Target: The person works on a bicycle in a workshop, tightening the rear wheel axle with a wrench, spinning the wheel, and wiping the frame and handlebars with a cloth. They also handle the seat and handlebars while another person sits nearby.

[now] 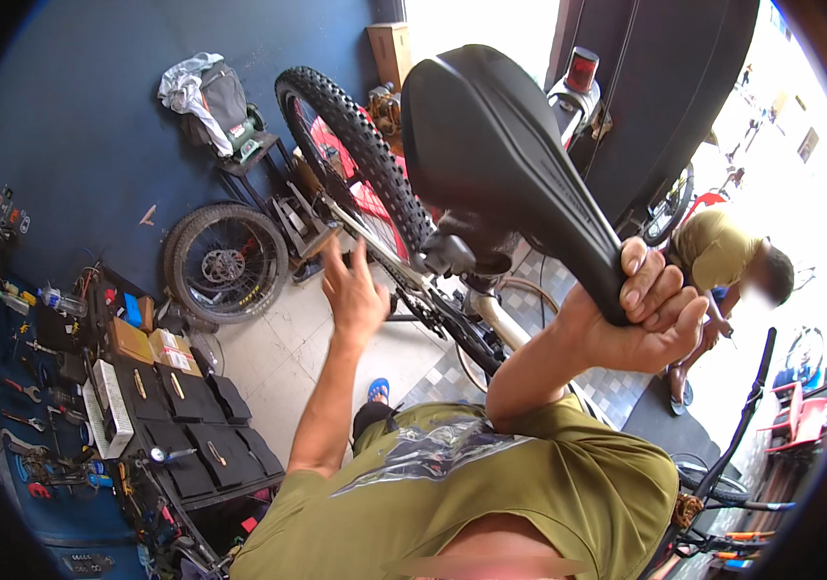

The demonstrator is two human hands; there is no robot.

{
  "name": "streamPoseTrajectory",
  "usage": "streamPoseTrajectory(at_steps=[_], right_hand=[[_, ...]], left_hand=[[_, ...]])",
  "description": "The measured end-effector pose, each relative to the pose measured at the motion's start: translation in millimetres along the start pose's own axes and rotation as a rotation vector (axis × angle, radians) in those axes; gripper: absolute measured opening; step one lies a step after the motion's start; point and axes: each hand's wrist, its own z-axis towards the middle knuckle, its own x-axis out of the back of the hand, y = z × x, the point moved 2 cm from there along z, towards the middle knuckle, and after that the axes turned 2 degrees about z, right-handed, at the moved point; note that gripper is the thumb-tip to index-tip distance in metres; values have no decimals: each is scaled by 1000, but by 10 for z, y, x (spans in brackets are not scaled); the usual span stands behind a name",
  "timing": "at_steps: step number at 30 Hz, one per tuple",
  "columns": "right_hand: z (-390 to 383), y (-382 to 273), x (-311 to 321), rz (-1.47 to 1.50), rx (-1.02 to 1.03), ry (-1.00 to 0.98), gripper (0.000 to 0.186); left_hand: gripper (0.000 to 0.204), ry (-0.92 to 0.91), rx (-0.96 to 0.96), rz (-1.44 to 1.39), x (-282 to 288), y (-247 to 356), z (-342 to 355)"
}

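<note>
A black bicycle saddle [486, 135] looms large in the upper middle, its nose pointing down to the right. My right hand [641, 319] is wrapped round that nose. Below and behind the saddle is the bicycle, with a pale frame tube [502, 321] and a knobbly rear wheel [341, 111]. On the left, my left hand [354, 295] reaches up beside the rear of the frame. Its fingers are stretched out and apart, and I see nothing in them. The saddle and its post hide part of the frame.
A loose wheel [225, 263] leans by the blue wall. At left stand a black drawer cabinet [186, 430] and a board of hand tools [32, 416]. Another person [723, 251] bends over at right. A red chair [802, 418] is farther right.
</note>
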Motion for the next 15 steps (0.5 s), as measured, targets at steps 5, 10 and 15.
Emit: streamPoseTrajectory(at_steps=[5,10,15], right_hand=[[61,-38,76,-33,-11,-39,49],[74,-75,97,-27,-19,-8,49],[37,-54,74,12,-56,-33,49]], left_hand=[[65,479,-366,-676,1339,641,303],[110,433,-629,-702,1602,1282,231],[95,231,107,192,20,-179,218]])
